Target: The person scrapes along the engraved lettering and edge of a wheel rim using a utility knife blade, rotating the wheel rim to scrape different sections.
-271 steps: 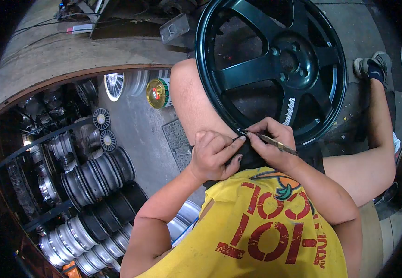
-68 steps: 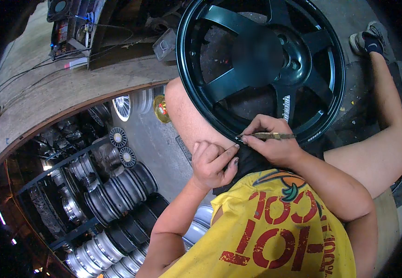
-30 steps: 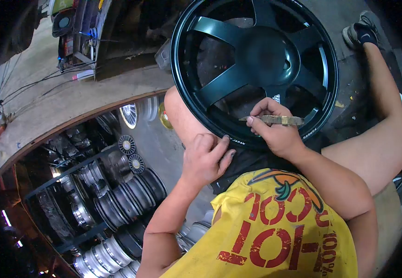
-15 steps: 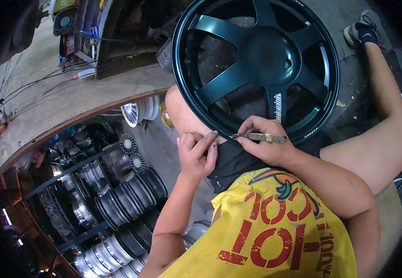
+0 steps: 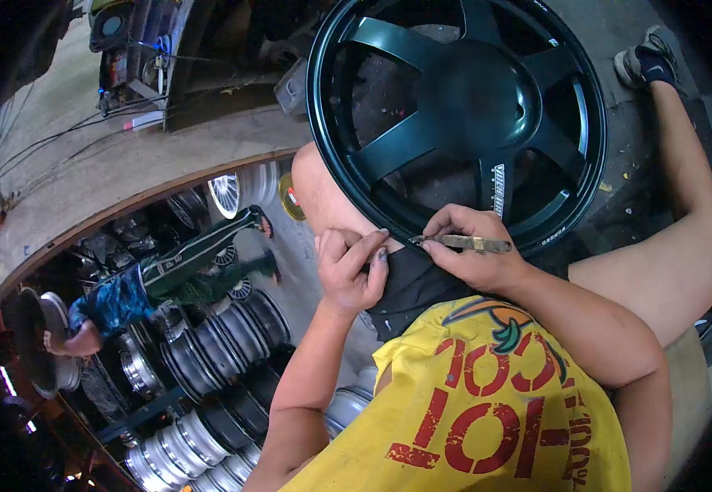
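Observation:
A dark green multi-spoke wheel leans over my lap, white lettering on its lip and on one spoke. My right hand pinches a thin, stained knife-like tool, its tip at the small white lettering on the lower rim lip. To the left of that spot, my left hand is closed, thumb and index finger near each other beside the rim edge; whether anything small is between them is hidden. Dark smudges mark its thumb. The wheel's centre is blurred.
On the left, another person in dark green trousers passes the racks, an arm by a wheel. Stacked wheels fill the lower left. A wooden bench with cables and tools runs along the upper left. A gold-topped can stands beyond my knee.
Another person has come into view at the left, in front of the racks. The tool, lifted off the rim a second ago, is back at the lip. My left hand has shifted slightly left.

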Demonstrator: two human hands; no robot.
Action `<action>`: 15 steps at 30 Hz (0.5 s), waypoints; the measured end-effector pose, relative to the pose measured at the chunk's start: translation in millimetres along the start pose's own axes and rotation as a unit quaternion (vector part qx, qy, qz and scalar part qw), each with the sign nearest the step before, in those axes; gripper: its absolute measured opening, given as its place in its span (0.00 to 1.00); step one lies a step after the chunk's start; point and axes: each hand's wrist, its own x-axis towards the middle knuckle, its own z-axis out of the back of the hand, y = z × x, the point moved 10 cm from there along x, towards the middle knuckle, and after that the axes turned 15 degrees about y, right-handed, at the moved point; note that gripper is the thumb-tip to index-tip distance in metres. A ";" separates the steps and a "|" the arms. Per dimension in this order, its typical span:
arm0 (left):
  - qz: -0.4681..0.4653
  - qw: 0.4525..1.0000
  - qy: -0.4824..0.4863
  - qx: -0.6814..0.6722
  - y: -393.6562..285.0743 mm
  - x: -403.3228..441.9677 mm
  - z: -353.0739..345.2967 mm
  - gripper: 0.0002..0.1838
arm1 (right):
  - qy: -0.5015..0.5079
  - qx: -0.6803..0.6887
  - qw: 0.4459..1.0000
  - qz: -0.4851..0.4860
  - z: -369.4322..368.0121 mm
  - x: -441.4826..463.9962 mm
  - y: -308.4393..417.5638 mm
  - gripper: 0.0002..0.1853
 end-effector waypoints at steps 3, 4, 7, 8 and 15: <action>0.002 1.000 0.001 0.001 -0.5 0.4 0.0 0.16 | 0.001 0.002 1.000 0.002 -0.3 0.0 0.2 0.12; 0.002 1.000 0.000 0.000 -0.6 0.6 0.1 0.16 | 0.001 0.002 1.000 0.002 -0.7 0.0 -0.2 0.12; 0.004 1.000 0.002 0.003 -0.2 1.0 -0.5 0.15 | 0.000 0.004 1.000 0.007 -0.9 0.1 0.2 0.11; 0.004 1.000 0.002 0.003 -1.2 1.3 0.5 0.15 | 0.002 0.003 1.000 0.001 -1.2 0.3 -0.4 0.11; 0.007 1.000 0.003 0.005 -0.6 1.9 -0.7 0.15 | -0.010 -0.074 0.994 0.078 -5.4 -2.4 14.8 0.10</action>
